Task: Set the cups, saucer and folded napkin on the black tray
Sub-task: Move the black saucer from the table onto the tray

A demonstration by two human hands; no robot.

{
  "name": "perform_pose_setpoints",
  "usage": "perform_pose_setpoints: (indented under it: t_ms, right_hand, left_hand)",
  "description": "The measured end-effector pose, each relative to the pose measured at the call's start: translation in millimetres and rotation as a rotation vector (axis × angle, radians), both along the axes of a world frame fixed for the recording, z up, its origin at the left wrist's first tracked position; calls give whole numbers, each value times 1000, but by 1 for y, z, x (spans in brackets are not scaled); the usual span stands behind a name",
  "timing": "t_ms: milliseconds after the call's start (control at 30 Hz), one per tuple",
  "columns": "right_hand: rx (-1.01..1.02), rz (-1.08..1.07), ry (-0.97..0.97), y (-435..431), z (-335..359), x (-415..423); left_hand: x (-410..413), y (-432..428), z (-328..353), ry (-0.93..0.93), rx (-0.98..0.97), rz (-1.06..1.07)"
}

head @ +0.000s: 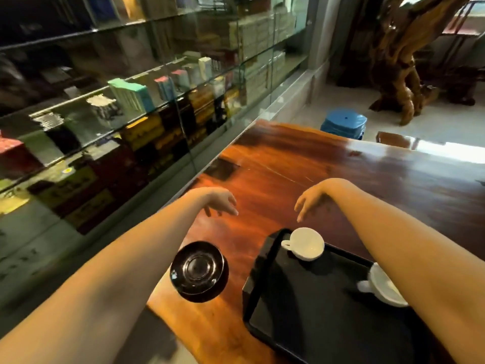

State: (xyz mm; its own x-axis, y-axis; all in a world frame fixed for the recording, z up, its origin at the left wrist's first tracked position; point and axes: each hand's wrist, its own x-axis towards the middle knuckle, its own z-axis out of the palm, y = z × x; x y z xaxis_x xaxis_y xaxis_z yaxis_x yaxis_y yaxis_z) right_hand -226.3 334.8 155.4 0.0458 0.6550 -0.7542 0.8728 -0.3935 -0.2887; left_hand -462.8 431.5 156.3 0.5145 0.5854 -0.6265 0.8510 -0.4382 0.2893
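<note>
A black tray (309,319) lies on the wooden table at the lower right. One white cup (305,243) stands in the tray's far corner, handle to the left. A second white cup (384,287) sits at the tray's right side, partly hidden behind my right forearm. A glossy black saucer (198,271) rests on the table left of the tray, close to the table's edge. My left hand (220,200) and my right hand (308,199) hover over bare wood beyond the tray, fingers spread and drooping, holding nothing. No napkin is in view.
The red-brown wooden table (328,164) stretches away to the right. A glass display cabinet (131,106) full of boxes runs along the left. A stack of blue stools (343,123) and a carved wooden trunk (401,69) stand on the floor behind.
</note>
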Motion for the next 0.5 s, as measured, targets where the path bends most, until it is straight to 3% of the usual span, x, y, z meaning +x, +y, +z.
perform_pose_setpoints:
  t_ms: [500]
  right_hand:
    - [-255, 72, -20, 102, -67, -187]
  left_hand:
    - [-192, 78, -80, 76, -243, 185]
